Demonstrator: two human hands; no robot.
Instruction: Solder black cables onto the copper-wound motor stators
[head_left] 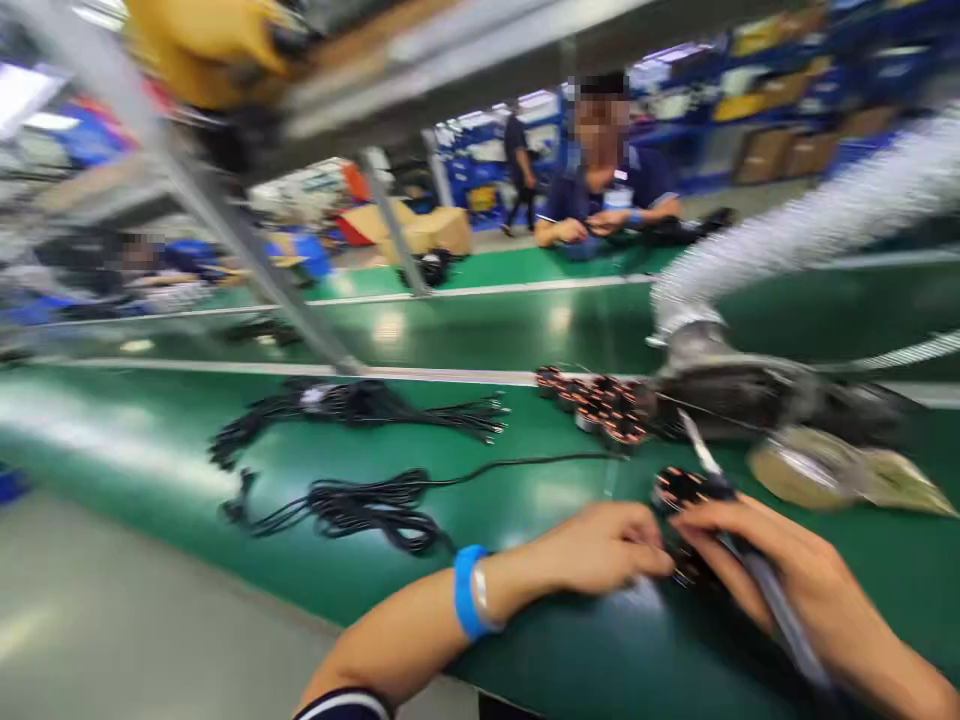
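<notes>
My right hand [810,570] is closed around a soldering iron [703,448], whose bare metal end points up and away from me. Just beyond its fingertips is a small motor stator [679,487] with copper windings. Another coppery part shows dimly beneath the fingers. Beside it, my left hand [611,548] has its fingers curled together close to the stator; what they hold, if anything, is blurred. A blue band circles the left wrist. Several more stators [600,405] are clustered farther back on the green bench [555,495].
Left of my hands lie a coiled black cable [382,500] and a bundle of black cables [367,402]. A silvery flexible duct [810,220] descends at right, near a clear plastic bag [814,465]. A slanted metal post [247,240] rises left; a co-worker [607,190] sits opposite.
</notes>
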